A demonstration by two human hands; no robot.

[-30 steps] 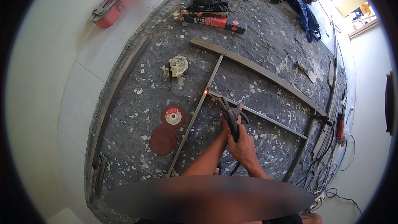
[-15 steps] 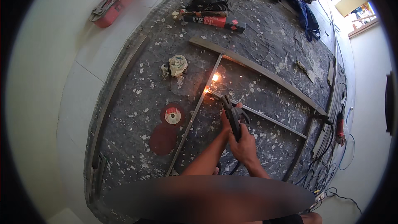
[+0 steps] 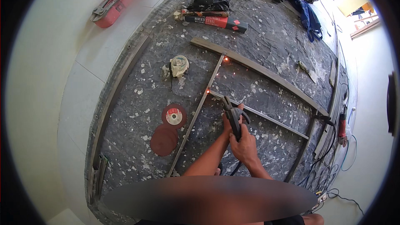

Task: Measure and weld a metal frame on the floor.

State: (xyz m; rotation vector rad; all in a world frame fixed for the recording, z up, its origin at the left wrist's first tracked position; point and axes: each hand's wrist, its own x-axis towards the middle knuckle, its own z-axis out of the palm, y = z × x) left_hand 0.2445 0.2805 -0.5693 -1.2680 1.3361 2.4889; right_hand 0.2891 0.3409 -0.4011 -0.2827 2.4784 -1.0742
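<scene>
My right hand (image 3: pixel 245 146) is closed round the handle of a black welding electrode holder (image 3: pixel 233 123). My left hand (image 3: pixel 227 123) reaches in from the left against the holder's front part; its fingers pass behind and a fingertip shows on the far side. Just beyond the holder's jaws runs a thin metal crossbar (image 3: pixel 271 118), meeting a longer thin bar (image 3: pixel 192 123) at a joint that glows orange. A second orange spot glows near that bar's far end, beside a thicker metal bar (image 3: pixel 266 76). I cannot clearly make out a rod in the jaws.
Left of the frame lie a tape measure (image 3: pixel 179 66) and reddish cutting discs (image 3: pixel 164 139). Farther back is a welding electrode box (image 3: pixel 225 23). A scraper (image 3: pixel 307 71), an angle grinder (image 3: pixel 342 129) and tangled cables (image 3: pixel 323 179) lie to the right. A long metal bar (image 3: pixel 118 87) edges the speckled sheet.
The bright welding glare and its light on the sheet have gone, leaving small glowing orange spots and a few sparks. Both hands and the holder have hardly moved.
</scene>
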